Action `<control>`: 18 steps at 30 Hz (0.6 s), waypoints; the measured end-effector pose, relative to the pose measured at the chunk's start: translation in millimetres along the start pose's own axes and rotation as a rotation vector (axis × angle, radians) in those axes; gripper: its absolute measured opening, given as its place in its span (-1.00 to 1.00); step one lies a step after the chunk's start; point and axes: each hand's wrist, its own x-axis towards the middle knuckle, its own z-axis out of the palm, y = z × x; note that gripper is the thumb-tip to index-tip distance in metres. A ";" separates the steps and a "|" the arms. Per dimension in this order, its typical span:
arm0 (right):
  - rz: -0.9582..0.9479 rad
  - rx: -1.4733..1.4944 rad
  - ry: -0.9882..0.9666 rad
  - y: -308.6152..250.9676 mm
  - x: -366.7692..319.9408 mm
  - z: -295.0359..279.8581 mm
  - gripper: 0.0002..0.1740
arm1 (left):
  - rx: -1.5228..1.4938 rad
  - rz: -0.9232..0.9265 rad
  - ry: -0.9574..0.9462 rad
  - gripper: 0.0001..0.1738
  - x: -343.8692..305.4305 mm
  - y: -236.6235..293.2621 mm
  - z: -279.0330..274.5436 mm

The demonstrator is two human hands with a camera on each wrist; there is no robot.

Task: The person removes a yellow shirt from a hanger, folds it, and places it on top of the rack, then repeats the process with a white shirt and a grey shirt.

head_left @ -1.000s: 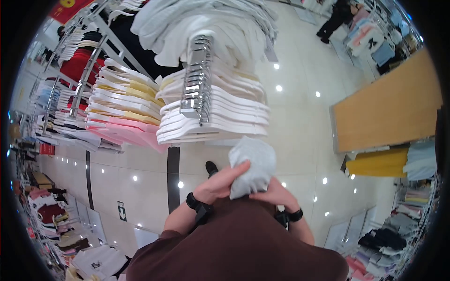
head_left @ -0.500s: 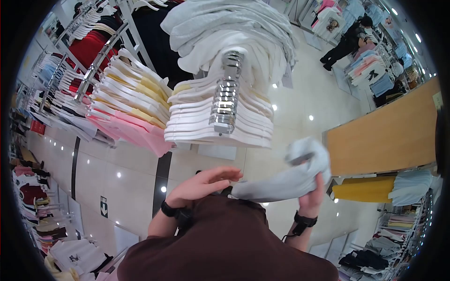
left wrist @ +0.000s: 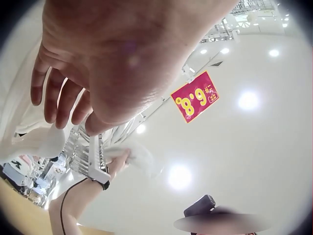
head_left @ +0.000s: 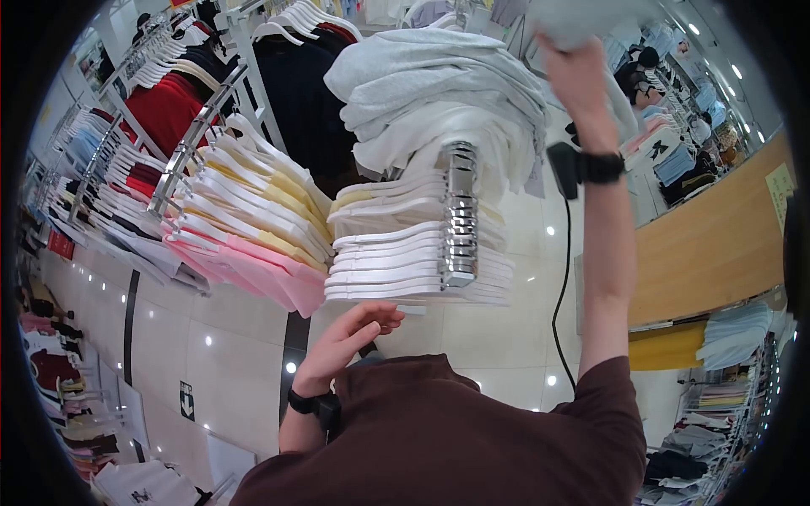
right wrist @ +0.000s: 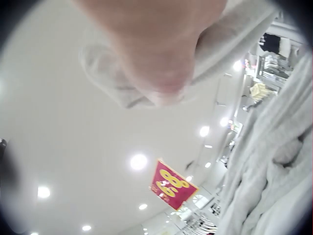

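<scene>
My right hand (head_left: pixel 580 84) is raised at the far end of an outstretched arm, gripping a light grey cloth garment (head_left: pixel 595 21) at the top edge of the head view. In the right wrist view the garment (right wrist: pixel 105 71) hangs on both sides of the blurred hand. Left of it lies a heap of grey and white garments (head_left: pixel 439 80) on top of a rack. My left hand (head_left: pixel 342 344) holds nothing; its fingers are loosely bent, just below the front row of white hangers (head_left: pixel 384 274). The left wrist view shows that hand (left wrist: pixel 117 63) from the palm side.
A chrome rail (head_left: pixel 460 228) carries the white hangers toward me. Yellow and pink garments (head_left: pixel 253 253) hang on the left. A wooden panel (head_left: pixel 700 236) stands at right, with a mustard cloth (head_left: pixel 666 346) below it. A black cable (head_left: pixel 557 320) runs along my right arm.
Both hands were together on the grey garment at waist height. The left hand let go, and the right hand swung the garment rightward, then up and forward beside the heap.
</scene>
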 end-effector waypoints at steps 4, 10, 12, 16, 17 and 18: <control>-0.065 -0.102 -0.361 -32.5 -6.3 63.7 -0.34 | -0.032 0.022 0.056 -0.52 -16.4 -1.7 -31.7; 0.149 0.133 -0.383 -9.0 -3.3 80.8 -0.31 | -0.135 0.029 0.182 -0.57 -23.1 -5.0 -83.6; 0.203 0.109 -0.481 -1.2 2.8 78.4 -0.31 | -0.136 0.048 0.251 -0.59 -16.4 3.0 -97.0; 0.161 -0.092 -0.549 1.3 16.3 89.9 -0.29 | -0.051 0.067 0.270 -0.61 15.1 21.9 -110.0; 0.210 -0.178 -0.652 -11.4 22.4 90.4 -0.34 | -0.026 0.068 0.256 -0.62 23.4 29.0 -108.9; 0.228 -0.180 -0.655 -25.7 25.1 89.4 -0.34 | -0.023 0.052 0.248 -0.62 32.2 30.9 -112.2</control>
